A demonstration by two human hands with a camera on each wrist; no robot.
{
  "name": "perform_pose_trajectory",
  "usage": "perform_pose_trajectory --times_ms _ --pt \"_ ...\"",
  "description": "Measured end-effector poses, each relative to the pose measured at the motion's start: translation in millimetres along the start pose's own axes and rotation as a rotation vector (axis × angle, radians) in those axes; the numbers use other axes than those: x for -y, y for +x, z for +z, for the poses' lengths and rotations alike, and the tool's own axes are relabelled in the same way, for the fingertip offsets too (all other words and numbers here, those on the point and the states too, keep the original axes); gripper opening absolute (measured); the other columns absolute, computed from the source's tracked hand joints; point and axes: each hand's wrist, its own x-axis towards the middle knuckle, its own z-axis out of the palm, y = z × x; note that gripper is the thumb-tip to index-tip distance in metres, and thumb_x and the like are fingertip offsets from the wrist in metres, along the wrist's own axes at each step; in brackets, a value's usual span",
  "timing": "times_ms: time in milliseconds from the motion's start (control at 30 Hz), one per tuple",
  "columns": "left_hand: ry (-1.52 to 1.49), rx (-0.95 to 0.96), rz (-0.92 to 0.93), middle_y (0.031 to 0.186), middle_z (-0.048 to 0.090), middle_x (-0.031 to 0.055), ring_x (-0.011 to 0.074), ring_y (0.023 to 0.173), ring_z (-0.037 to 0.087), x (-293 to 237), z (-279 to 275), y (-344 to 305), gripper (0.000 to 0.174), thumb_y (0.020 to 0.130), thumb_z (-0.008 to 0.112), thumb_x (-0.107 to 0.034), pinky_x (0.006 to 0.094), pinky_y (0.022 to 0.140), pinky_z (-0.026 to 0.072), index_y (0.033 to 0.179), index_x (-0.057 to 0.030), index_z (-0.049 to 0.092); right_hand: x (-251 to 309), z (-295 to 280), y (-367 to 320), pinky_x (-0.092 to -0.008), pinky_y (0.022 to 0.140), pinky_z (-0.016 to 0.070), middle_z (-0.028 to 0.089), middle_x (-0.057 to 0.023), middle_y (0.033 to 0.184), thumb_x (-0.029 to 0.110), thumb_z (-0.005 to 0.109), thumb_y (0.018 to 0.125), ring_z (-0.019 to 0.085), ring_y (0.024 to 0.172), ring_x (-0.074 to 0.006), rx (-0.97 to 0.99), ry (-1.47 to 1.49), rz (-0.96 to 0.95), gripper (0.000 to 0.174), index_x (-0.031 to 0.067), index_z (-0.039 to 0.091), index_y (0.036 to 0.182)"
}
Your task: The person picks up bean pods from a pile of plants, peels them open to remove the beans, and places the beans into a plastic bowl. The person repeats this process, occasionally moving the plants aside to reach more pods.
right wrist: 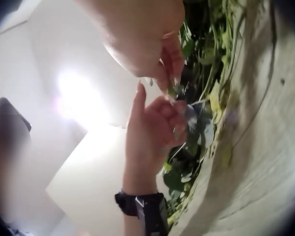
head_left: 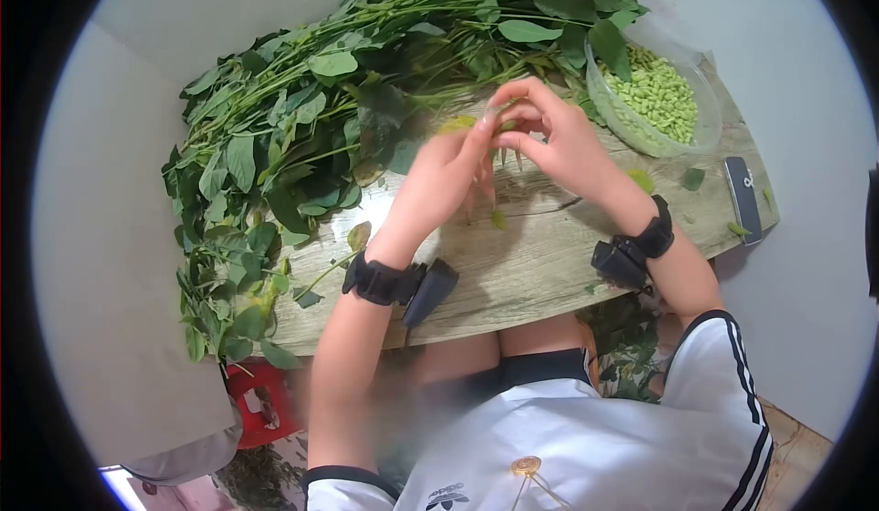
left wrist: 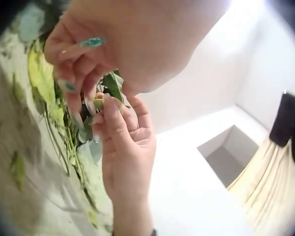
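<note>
Over the middle of the table, my left hand [head_left: 447,170] and right hand [head_left: 566,145] meet fingertip to fingertip. A small green bean pod [left wrist: 98,103] sits between them. In the left wrist view, the right thumb and fingers pinch it. The left fingers curl in at its other end, long painted nails showing. The right wrist view has the pod [right wrist: 172,92] mostly covered by the fingertips of both hands. Just behind the hands lies a heap of leafy green bean stalks [head_left: 320,90]. To the right, a clear plastic bowl [head_left: 632,134] holds shelled green beans [head_left: 661,101].
A dark phone [head_left: 743,200] lies at the table's right edge, with a loose pod [head_left: 738,229] beside it. Scattered leaves [head_left: 693,179] lie on the wooden tabletop [head_left: 540,255]. Below the left edge stands a red stool [head_left: 265,406]. White walls surround the table.
</note>
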Motion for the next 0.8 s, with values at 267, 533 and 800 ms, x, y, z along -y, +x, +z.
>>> perform_pose_trajectory --times_ms 267,533,800 --pt "-0.326 0.081 0.008 0.074 0.057 0.0019 0.0049 0.05 0.046 16.3 12.4 -4.6 0.045 0.105 0.039 -0.042 0.0198 0.043 0.0369 0.119 -0.0026 0.054 -2.6 1.9 -8.0 -0.0231 0.07 0.051 0.073 -0.0071 0.103 0.008 0.064 0.091 0.065 0.082 -0.0084 0.048 0.265 0.18 0.047 0.0066 0.049 0.136" --pt "-0.073 -0.041 0.295 0.077 0.062 0.0009 0.0053 0.053 0.053 37.0 19.4 -3.9 0.032 0.104 0.047 -0.028 0.0215 0.047 0.0412 0.121 -0.0017 0.056 3.9 7.4 -10.4 -0.0129 0.043 0.0378 0.072 -0.008 0.109 0.017 0.057 0.098 0.051 0.052 0.0014 0.109 0.592 0.422 0.041 0.0017 0.051 0.136" --pt "-0.213 -0.01 0.137 0.064 0.054 -0.0022 0.0043 0.048 0.049 23.2 17.1 -16.0 0.029 0.105 0.045 -0.026 0.019 0.046 0.0379 0.111 -0.0016 0.06 -8.7 1.9 -10.5 -0.0141 0.041 0.0364 0.069 -0.003 0.096 0.028 0.052 0.102 0.055 0.052 -0.0025 0.043 0.557 0.315 0.035 0.0012 0.062 0.122"
